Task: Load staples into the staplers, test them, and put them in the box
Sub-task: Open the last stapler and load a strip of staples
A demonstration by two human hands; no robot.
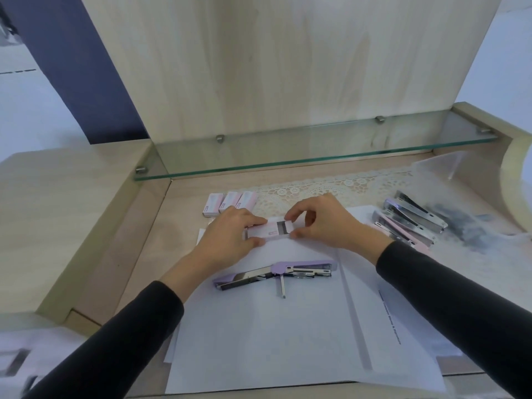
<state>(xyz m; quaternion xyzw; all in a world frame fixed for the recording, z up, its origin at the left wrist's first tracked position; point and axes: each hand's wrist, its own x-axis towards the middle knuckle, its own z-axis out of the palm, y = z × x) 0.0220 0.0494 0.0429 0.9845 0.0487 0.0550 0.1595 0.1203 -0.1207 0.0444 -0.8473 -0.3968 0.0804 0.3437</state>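
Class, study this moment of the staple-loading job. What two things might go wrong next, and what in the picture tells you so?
1. The left hand holds the staple box while the right hand pinches its partly slid-out tray. If it is pulled too far, staples might spill onto the paper.
2. The opened purple stapler lies just below both wrists, so a sleeve may knock it.
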